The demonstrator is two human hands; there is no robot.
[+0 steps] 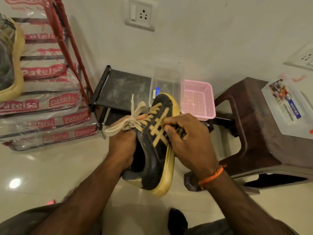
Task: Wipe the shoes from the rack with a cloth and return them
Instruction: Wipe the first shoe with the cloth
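Note:
A black sneaker [153, 160] with tan stripes, tan sole and cream laces is held up over the floor at the centre. My left hand [122, 146] grips it at the collar, fingers inside the opening. My right hand [188, 139] presses a dark cloth [179, 130] against the shoe's striped side, and most of the cloth is hidden in my fingers. Behind the shoe stands the low black shoe rack [118, 89] with a dusty top shelf. A second matching shoe [10, 65] shows at the far left edge.
A clear plastic box [166, 77] and a pink mesh basket [198, 99] sit on the rack. A brown plastic stool [250, 126] with a lidded container [288, 106] stands to the right. Stacked plastic-wrapped packs [44, 106] and a red frame [67, 41] stand on the left. The floor is glossy tile.

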